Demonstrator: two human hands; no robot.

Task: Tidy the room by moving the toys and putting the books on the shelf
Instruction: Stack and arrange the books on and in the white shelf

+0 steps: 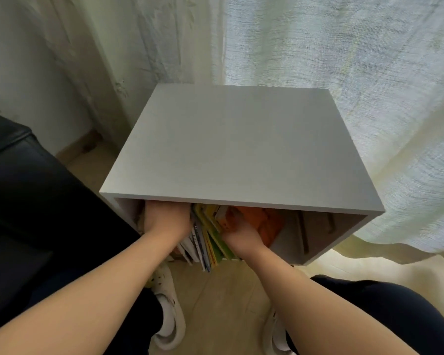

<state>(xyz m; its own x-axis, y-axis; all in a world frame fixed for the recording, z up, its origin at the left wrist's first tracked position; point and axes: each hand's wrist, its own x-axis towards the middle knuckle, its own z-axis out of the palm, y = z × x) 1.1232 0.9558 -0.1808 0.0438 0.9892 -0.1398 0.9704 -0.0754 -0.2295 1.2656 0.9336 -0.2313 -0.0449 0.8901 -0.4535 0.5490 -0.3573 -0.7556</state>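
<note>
From the head camera, looking down past both forearms, the white shelf [231,149] stands against the curtain [369,98] with a black sofa [23,188] on its left. The books [205,242] are in its open compartment, a leaning row of thin picture books, their lower ends sticking out past the front edge. The left hand [164,219] reaches in on the left of the row and the right hand [239,239] lies against its right face, so the row sits between them. The fingers of both run under the top board, so I cannot tell whether either hand grips or only presses. Something orange [264,221] lies further in on the right. These books look light singly, stiff in the cover but glossy and apt to slide and fan out. They are best squeezed flat from both outer faces, low down, and pushed in as one block.
</note>
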